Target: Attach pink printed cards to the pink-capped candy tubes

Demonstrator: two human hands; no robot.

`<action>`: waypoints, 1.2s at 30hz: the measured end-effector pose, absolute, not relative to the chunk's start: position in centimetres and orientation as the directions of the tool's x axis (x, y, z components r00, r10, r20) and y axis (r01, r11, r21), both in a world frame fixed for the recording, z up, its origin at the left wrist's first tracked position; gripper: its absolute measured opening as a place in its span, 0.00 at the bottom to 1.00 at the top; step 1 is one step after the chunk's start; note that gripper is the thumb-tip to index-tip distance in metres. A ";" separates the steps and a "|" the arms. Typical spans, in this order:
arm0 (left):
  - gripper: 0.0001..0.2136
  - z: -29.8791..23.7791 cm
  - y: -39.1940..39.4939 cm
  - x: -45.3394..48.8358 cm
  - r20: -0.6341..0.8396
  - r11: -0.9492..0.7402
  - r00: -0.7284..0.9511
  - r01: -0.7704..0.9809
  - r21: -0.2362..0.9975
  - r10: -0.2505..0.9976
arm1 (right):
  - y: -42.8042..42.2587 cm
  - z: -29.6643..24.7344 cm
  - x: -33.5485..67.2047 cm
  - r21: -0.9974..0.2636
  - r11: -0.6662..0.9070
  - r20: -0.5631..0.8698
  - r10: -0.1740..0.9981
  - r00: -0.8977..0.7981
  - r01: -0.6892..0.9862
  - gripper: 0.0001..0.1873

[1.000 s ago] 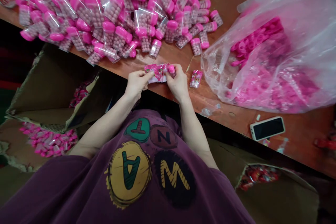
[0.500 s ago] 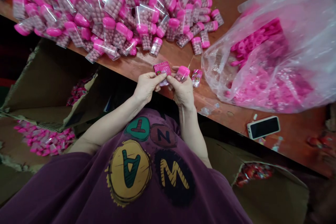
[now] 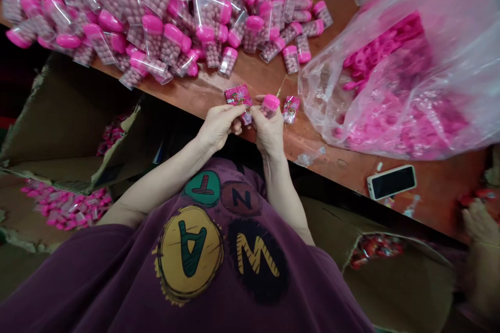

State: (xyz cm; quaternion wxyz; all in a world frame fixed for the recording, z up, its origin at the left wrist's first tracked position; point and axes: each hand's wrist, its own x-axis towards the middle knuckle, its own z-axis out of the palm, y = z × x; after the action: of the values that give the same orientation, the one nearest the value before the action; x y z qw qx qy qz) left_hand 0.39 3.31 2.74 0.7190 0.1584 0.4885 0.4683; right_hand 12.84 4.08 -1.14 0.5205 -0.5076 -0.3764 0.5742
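My left hand (image 3: 219, 127) pinches a small pink printed label sleeve (image 3: 238, 97) at the table's near edge. Right beside it, my right hand (image 3: 269, 129) grips a little clear candy container with a pink cap (image 3: 269, 105). The sleeve and the container meet between my fingertips. Another labelled pink packet (image 3: 290, 109) lies on the brown table (image 3: 250, 80) just right of my right hand. A big heap of pink-capped candy containers in clear wrap (image 3: 156, 10) covers the table beyond my hands.
A large clear plastic bag of pink caps (image 3: 398, 78) sits at the right. A phone (image 3: 391, 182) lies near the table's edge. Open cardboard boxes with pink packets (image 3: 66, 208) stand at the left, another box (image 3: 375, 250) at the lower right. Another person's hand (image 3: 478, 229) shows at far right.
The container and sleeve, held level a second ago, are now turned upright with the cap on top. My hands have drawn closer together; the view shifted slightly.
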 end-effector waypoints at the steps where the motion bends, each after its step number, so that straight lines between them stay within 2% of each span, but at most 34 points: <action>1: 0.18 2.8 3.3 0.4 -0.550 0.507 0.086 -0.525 0.684 0.830 | 4.2 -0.9 13.0 -0.953 -0.190 -0.206 0.978 0.044 -0.237 0.28; 6: 0.18 3.1 3.9 0.3 -0.601 0.487 0.014 -0.602 0.633 0.799 | 4.4 0.3 13.6 -0.872 -0.280 -0.318 0.948 0.028 -0.402 0.28; 10: 0.17 3.1 4.4 0.2 -0.635 0.463 -0.012 -0.674 0.576 0.772 | 2.8 1.3 14.1 -0.864 -0.279 -0.342 0.936 0.084 -0.418 0.28; 16: 0.19 2.5 4.2 0.9 -0.608 0.435 -0.024 -0.676 0.595 0.794 | 0.4 1.1 13.3 -0.953 -0.190 -0.206 0.978 0.046 -0.235 0.23; 21: 0.24 2.5 3.7 1.2 -0.581 0.462 0.021 -0.629 0.625 0.814 | 0.0 0.5 12.8 -0.980 -0.185 -0.189 0.979 0.070 -0.071 0.23; 25: 0.24 2.8 3.4 1.2 -0.563 0.452 0.006 -0.604 0.657 0.826 | 0.2 0.4 13.0 -0.982 -0.185 -0.188 0.975 0.115 -0.039 0.24; 27: 0.23 2.8 3.4 1.2 -0.559 0.455 0.008 -0.592 0.666 0.829 | 0.4 0.6 13.0 -0.974 -0.212 -0.219 0.972 0.086 -0.077 0.25; 31: 0.23 2.4 3.3 1.0 -0.543 0.462 0.034 -0.571 0.679 0.839 | 0.6 1.4 12.9 -0.912 -0.308 -0.315 0.949 -0.021 -0.271 0.27; 36: 0.22 2.1 3.1 0.7 -0.529 0.486 0.078 -0.525 0.699 0.845 | 0.7 2.0 13.4 -0.780 -0.482 -0.398 0.874 -0.278 -0.399 0.25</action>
State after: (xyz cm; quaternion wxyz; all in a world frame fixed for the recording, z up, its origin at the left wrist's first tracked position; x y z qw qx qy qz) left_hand 0.66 3.12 2.07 0.7150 0.1661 0.4815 0.4789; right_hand 13.40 0.70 2.03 0.4251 -0.4249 -0.2799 0.7486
